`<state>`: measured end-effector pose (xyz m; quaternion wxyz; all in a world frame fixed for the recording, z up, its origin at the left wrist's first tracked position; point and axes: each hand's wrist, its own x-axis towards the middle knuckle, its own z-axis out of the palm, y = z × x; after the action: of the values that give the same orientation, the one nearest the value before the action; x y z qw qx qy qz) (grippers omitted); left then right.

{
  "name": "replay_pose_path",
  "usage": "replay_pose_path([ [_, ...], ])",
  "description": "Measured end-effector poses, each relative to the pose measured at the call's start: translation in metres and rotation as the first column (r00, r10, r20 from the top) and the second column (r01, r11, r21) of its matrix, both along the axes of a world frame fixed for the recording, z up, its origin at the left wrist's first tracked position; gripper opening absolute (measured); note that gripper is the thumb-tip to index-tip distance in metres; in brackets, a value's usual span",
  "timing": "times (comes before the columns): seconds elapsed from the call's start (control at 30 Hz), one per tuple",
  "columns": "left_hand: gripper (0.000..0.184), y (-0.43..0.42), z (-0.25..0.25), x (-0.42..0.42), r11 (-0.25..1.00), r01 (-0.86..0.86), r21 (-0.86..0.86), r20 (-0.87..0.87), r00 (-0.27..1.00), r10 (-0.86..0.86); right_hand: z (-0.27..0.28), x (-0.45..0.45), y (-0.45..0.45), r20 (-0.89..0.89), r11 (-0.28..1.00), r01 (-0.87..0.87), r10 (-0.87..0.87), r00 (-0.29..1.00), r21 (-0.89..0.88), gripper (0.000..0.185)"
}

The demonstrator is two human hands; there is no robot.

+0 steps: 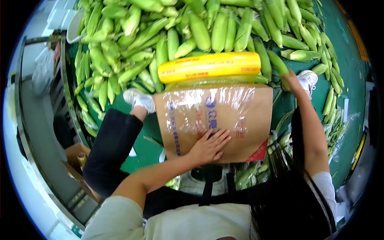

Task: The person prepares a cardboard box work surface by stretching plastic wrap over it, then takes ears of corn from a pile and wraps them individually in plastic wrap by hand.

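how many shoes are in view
2: one shoe left of the cardboard, another to its right, beside the right hand. Any under the corn would be hidden.

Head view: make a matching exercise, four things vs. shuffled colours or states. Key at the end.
Things
1. Left hand
2. Roll
3. Right hand
4. Cardboard

Colours or states
A. Gripping a corn ear
B. Brown, with one red corner
C. Fingers spread, resting on a printed surface
D. Yellow, with red print

Pairs: 1-C, 2-D, 3-A, 4-B
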<state>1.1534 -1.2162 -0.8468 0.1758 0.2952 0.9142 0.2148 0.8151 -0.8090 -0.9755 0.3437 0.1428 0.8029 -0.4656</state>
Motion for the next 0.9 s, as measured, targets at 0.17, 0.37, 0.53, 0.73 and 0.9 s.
replay_pose_path([
  [0.17,0.067,-0.001,0.016,0.002,1.0,-0.028,0.006,-0.08,0.996,0.028,0.199,0.117,-0.069,-0.124,0.96,0.097,-0.133,0.983,-0.263,0.056],
  [0.37,0.043,-0.011,0.079,-0.024,0.947,0.32,0.023,-0.483,0.833,-0.27,0.206,0.197,-0.235,-0.635,0.745,-0.601,0.62,0.461,0.291,0.063],
  [0.53,0.072,-0.072,0.025,-0.067,0.958,-0.285,-0.033,-0.374,0.893,0.252,0.165,0.243,-0.226,-0.717,0.876,0.019,0.382,0.583,0.483,0.056],
  [0.73,0.076,-0.071,0.03,-0.063,0.954,-0.299,-0.039,-0.211,0.935,0.284,0.149,0.268,-0.21,-0.263,0.832,-0.06,0.241,0.934,0.551,0.041],
  [0.9,0.075,-0.072,0.044,-0.064,0.874,-0.476,-0.099,-0.066,0.879,0.471,0.163,0.251,-0.171,0.103,0.814,0.398,-0.393,0.914,-0.422,0.018],
])
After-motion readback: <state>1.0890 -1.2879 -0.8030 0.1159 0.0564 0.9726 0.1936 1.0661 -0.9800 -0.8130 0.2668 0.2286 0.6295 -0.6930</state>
